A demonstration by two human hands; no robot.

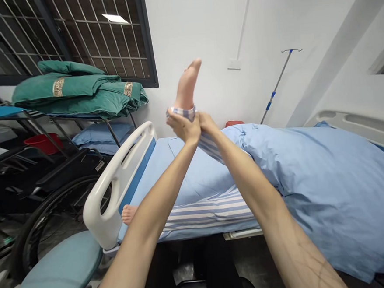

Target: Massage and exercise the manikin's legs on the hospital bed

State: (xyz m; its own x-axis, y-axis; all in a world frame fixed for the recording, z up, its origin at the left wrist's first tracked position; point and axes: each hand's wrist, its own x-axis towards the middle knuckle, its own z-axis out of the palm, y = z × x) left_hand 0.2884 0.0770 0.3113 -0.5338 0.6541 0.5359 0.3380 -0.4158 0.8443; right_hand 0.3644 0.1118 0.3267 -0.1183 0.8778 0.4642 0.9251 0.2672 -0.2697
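Observation:
A figure lies on a hospital bed (pixel 188 179) under a light blue blanket (pixel 312 170), wearing blue-and-white striped trousers (pixel 210 210). One leg is raised, its bare foot (pixel 188 85) pointing up. My left hand (pixel 184 126) is wrapped round the striped trouser cuff (pixel 183 113) at the ankle. My right hand (pixel 207 122) grips the same ankle from the right side, touching my left hand. The other bare foot (pixel 128 213) rests flat near the white footboard (pixel 116 184).
A wheelchair (pixel 51 206) stands left of the bed, with a teal seat (pixel 56 272) in front. Green folded blankets (pixel 76 93) lie on a rack below a barred window. An IV pole (pixel 278 83) leans by the wall. A red basin (pixel 44 143) sits below the rack.

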